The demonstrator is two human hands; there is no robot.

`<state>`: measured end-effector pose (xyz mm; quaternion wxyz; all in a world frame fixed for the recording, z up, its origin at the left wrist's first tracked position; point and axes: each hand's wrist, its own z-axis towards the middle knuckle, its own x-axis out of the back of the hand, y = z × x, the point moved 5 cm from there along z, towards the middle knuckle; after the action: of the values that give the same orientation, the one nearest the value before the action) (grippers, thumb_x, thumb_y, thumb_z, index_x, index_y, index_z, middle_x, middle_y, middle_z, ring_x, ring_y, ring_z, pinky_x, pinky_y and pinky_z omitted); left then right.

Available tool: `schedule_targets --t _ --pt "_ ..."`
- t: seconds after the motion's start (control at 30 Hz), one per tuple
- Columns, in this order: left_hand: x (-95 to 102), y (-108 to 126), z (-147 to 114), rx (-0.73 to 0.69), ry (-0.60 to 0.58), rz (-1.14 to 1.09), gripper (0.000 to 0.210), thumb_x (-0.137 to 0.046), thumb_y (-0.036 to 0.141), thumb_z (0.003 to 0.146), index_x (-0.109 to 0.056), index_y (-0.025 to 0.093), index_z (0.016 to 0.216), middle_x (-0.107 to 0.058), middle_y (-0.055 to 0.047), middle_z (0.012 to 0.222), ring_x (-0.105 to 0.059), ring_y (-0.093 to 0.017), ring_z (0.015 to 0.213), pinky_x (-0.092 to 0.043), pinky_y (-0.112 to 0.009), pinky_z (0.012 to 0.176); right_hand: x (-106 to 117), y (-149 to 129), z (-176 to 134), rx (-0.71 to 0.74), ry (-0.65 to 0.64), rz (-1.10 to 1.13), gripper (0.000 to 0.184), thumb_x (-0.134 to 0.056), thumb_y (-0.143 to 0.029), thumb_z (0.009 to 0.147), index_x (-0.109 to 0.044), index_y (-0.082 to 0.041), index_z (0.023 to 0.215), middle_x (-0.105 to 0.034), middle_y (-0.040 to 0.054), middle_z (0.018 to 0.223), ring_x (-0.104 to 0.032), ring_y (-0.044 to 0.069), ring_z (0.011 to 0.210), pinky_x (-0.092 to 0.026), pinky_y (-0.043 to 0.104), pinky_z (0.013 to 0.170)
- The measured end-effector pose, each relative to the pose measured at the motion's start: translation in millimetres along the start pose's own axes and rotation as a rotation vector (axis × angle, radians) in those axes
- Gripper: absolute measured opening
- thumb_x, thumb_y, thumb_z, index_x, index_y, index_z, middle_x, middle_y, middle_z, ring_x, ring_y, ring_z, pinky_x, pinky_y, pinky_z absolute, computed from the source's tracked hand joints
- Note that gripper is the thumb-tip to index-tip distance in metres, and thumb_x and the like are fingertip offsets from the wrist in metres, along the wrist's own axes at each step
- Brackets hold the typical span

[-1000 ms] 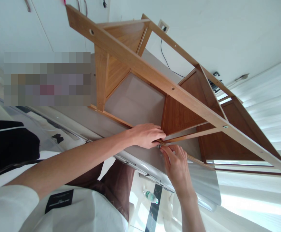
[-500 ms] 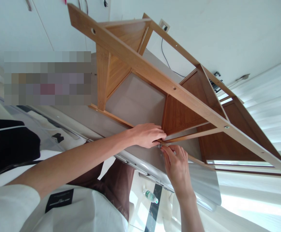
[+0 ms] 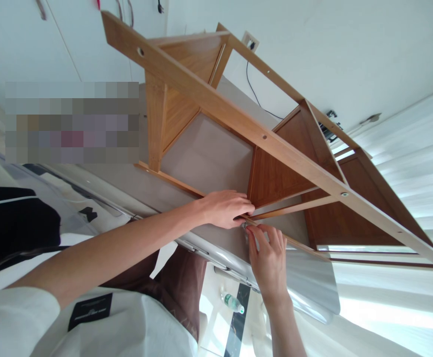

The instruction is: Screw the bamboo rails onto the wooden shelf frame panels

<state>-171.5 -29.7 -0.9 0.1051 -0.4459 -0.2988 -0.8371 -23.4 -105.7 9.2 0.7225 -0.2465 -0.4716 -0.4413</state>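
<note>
A wooden shelf frame (image 3: 201,94) lies on its side across a grey tabletop (image 3: 209,144), its panels standing between long rails. My left hand (image 3: 225,208) is closed over the near lower rail, where a crosspiece and a brown panel meet it. Just to its right, my right hand (image 3: 268,248) pinches a small thin metal piece (image 3: 244,224) against the outer side of that rail. The fingers cover most of the piece, so its exact kind cannot be made out.
A plastic bottle (image 3: 233,302) lies on the floor below the table edge. A black cable (image 3: 253,89) hangs from a wall socket (image 3: 251,41) behind the frame. White curtains (image 3: 395,307) hang at the right. A black bag-like object (image 3: 15,223) is at the left.
The whole view has shifted slightly. Both hands stay at the same joint of the rail, and the right fingers have turned a little around the metal piece.
</note>
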Motion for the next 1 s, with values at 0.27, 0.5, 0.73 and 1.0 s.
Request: schedule_targets --t 0.27,0.5,0.73,1.0 --pt "-0.1 -0.8 -0.7 0.017 -0.005 0.014 0.007 -0.066 0.022 0.088 -0.064 0.020 0.094 -0.069 -0.003 0.092 -0.065 -0.020 0.090 -0.049 -0.031 0.080 -9.0 1.4 -7.8 -0.070 0.045 0.193 0.011 -0.058 -0.020 0.100 -0.067 -0.022 0.107 -0.070 0.0052 0.099 -0.061 0.021 0.096 -0.043 0.040 0.095" --pt "1.6 0.5 0.5 0.054 -0.026 0.000 0.003 -0.064 0.023 0.091 -0.064 0.021 0.094 -0.070 -0.002 0.094 -0.065 -0.020 0.096 -0.051 -0.031 0.083 -18.6 10.7 -14.7 -0.230 0.049 0.371 0.015 -0.056 -0.023 0.100 -0.068 -0.023 0.108 -0.066 0.0072 0.107 -0.060 0.022 0.102 -0.047 0.039 0.091" --pt "-0.1 1.5 1.8 0.063 -0.067 0.020 0.010 -0.061 0.027 0.095 -0.064 0.021 0.103 -0.070 -0.003 0.101 -0.066 -0.020 0.099 -0.053 -0.033 0.092 -20.1 11.9 -17.3 -0.281 0.110 0.434 0.014 -0.056 -0.022 0.100 -0.069 -0.025 0.101 -0.067 0.0040 0.102 -0.060 0.020 0.099 -0.047 0.037 0.089" --pt "-0.4 0.0 1.4 0.070 -0.064 0.023 0.010 -0.061 0.029 0.095 -0.063 0.023 0.103 -0.070 -0.003 0.103 -0.066 -0.019 0.099 -0.053 -0.033 0.091 -19.7 11.2 -22.0 -0.297 0.128 0.421 0.018 -0.054 -0.025 0.101 -0.071 -0.024 0.106 -0.062 0.0066 0.096 -0.057 0.021 0.094 -0.049 0.039 0.089"
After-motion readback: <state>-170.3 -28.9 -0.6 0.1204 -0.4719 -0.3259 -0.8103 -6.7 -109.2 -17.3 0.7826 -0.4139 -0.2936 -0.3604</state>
